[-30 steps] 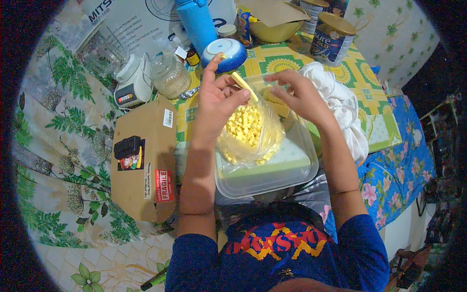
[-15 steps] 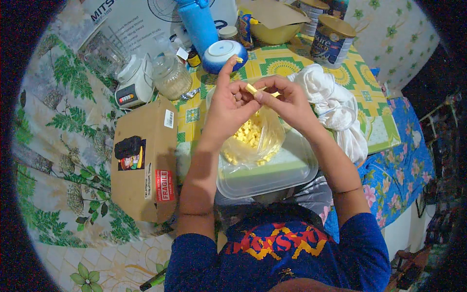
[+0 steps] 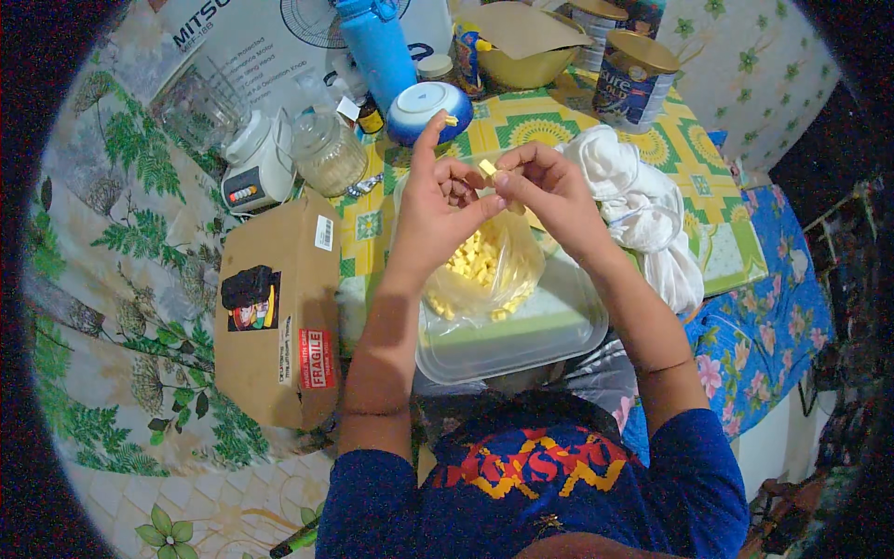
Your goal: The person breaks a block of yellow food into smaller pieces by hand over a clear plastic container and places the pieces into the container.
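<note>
My right hand is closed, pinching a small yellow piece between thumb and fingers. Close against it is my left hand, its index finger raised and the others curled in. A yellow bit sits at that raised fingertip. What the curled left fingers hold, if anything, is hidden. Below both hands, a clear plastic bag holds many small yellow pieces. The bag rests in a clear plastic tub in front of me.
A cardboard box stands left, near a white blender base and a glass jar. A blue-and-white bowl, blue bottle and tin can stand behind. White cloth lies right of the tub.
The yellow piece in my right hand showed as a longer strip before and now looks short and blocky. My left raised fingertip has dropped slightly, moving a little left.
</note>
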